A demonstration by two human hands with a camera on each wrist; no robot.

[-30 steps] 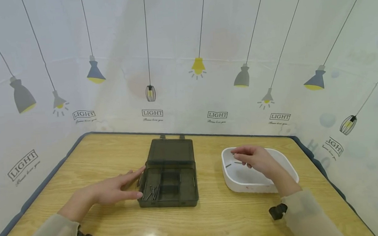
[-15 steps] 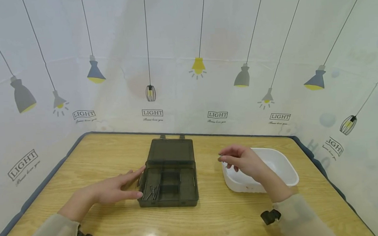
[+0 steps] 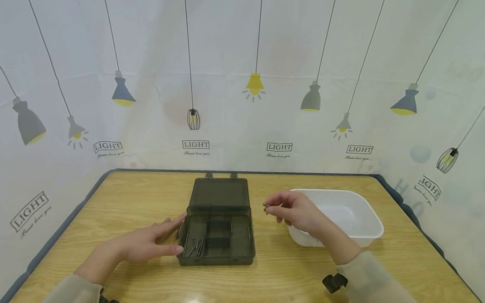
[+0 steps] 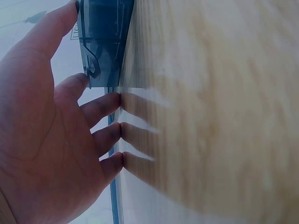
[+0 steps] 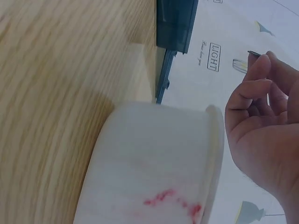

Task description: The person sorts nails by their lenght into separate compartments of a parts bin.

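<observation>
A dark translucent plastic box [image 3: 216, 261] lies with its lid [image 3: 217, 194] folded back. Inside its left compartment are several long thin screws [image 3: 197, 246], and slim pieces stand out along the right side too. My left hand [image 3: 142, 243] stays at the box's left side, fingers extended, thumb and index tips at its wall; the other fingertips rest on the tabletop in the left wrist view. My right hand [image 3: 301, 214], raised between the box and a white tub [image 3: 354, 234], pinches a small dark screw [image 5: 252, 53] between thumb and index finger; only its tip shows.
The white tub stands right of the box, and its near wall has red marks [image 5: 163, 196] in the right wrist view. A wooden table [image 3: 269, 278] carries everything. Behind it hangs a pale curtain [image 3: 229, 47] printed with lamps.
My right hand has moved left from inside the white tub, past its left rim toward the box, carrying the small screw. My left hand and the box have not moved.
</observation>
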